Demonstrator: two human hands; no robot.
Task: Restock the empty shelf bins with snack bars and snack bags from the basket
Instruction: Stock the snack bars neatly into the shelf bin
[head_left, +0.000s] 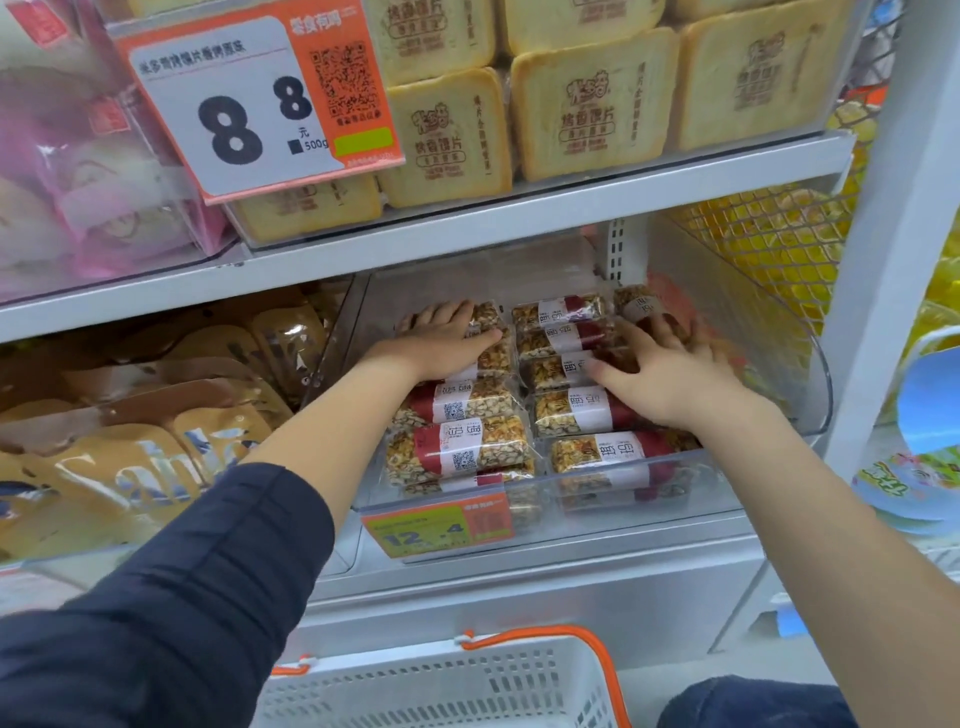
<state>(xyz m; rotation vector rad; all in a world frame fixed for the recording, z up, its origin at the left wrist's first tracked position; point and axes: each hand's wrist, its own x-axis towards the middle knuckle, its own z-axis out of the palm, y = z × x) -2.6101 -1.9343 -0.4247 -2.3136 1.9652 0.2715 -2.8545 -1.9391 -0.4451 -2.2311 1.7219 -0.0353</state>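
A big price tag (249, 98) reading 8.8 hangs at upper left, beside stacked toast packs (587, 119) on the upper shelf. Pink bags (78, 197) sit far left, brown pouches (130, 415) below them, yellow packs (769, 244) behind mesh at right

The clear plastic shelf bin (779, 364) holds two columns of wrapped red-and-white nut snack bars (462, 452). Both hands lie flat on the rear bars, the left hand (441, 340) on the left column, the right hand (670, 374) on the right. The white plastic basket with orange handle (441, 686) stands below, in front of the shelf.
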